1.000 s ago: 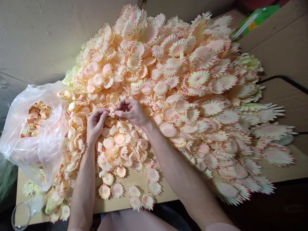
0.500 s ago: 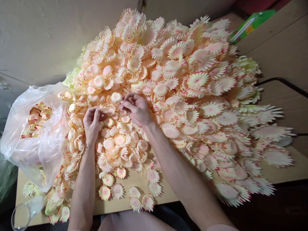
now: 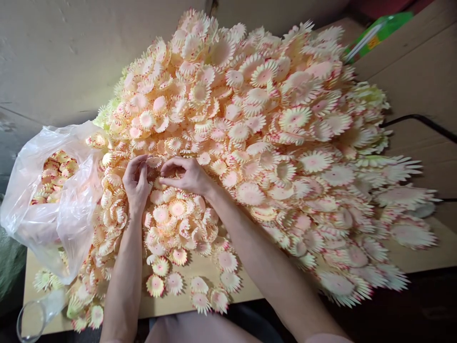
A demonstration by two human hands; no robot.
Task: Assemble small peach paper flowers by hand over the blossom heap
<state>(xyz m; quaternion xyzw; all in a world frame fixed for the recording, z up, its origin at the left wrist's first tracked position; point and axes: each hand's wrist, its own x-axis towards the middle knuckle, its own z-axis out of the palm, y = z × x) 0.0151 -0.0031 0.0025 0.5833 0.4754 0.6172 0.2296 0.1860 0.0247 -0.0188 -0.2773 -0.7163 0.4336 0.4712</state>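
My left hand (image 3: 137, 182) is closed in a pinch above the pile, with a small pale petal disc (image 3: 154, 162) at its fingertips. Just to its right, my right hand (image 3: 186, 176) has its thumb and forefinger curled towards the left hand. Whatever lies between those right fingertips is too small to make out. Beneath and around both hands spreads a heap of fringed artificial flower petals (image 3: 178, 208), cream and pale pink with red-tinged tips.
A clear plastic bag (image 3: 76, 209) at the left holds more red-tipped pieces. A transparent cup (image 3: 32, 321) lies at the table's (image 3: 153, 307) front left corner. Larger petal layers (image 3: 337, 174) are heaped at the right, near a black cable (image 3: 424, 119) and a green packet (image 3: 378, 37).
My right hand has moved left and down, bringing its fingertips close to my left hand. The left hand has stayed almost in place, and the pale disc now shows at its fingertips.
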